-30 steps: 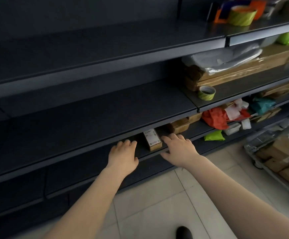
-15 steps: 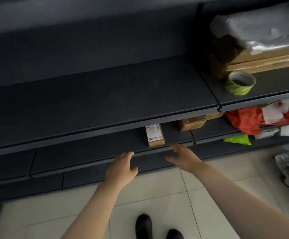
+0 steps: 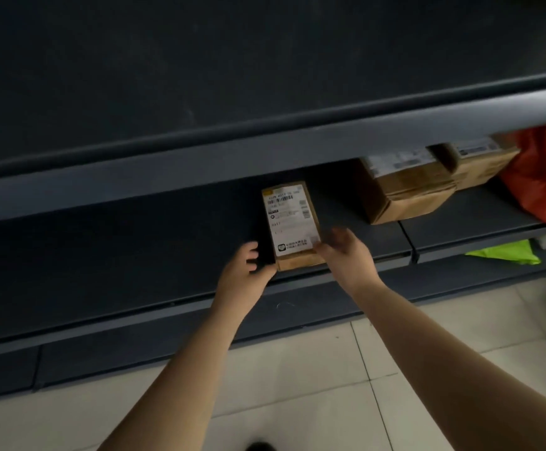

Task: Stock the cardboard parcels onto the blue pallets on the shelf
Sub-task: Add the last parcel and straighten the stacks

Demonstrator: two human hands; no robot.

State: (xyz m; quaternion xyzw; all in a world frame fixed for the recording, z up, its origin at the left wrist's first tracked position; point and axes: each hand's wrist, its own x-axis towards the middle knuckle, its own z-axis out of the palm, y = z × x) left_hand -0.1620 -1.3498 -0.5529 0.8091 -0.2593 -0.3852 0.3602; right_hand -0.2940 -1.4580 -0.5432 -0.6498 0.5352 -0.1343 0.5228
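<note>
A small cardboard parcel (image 3: pixel 291 219) with a white shipping label lies flat near the front edge of a low dark shelf board (image 3: pixel 135 255). My left hand (image 3: pixel 242 271) is at its near left corner, thumb touching the cardboard and fingers spread beside it. My right hand (image 3: pixel 346 255) is at its near right corner, with blurred fingers lying over the label's edge. I cannot tell whether that hand grips the parcel. Two larger labelled parcels (image 3: pixel 405 196) (image 3: pixel 479 164) sit further right on the same level.
The front lip of the shelf above (image 3: pixel 200 167) overhangs the parcels closely. A red bag (image 3: pixel 545 177) and a green bag (image 3: pixel 506 253) lie at the right. Pale floor tiles (image 3: pixel 297 385) run below, with a dark shoe tip (image 3: pixel 260 446) at the bottom edge.
The view has dropped and closed in on the low shelf. Both hands, which hung apart in front of the shelf edge, have moved in onto the small parcel's near corners.
</note>
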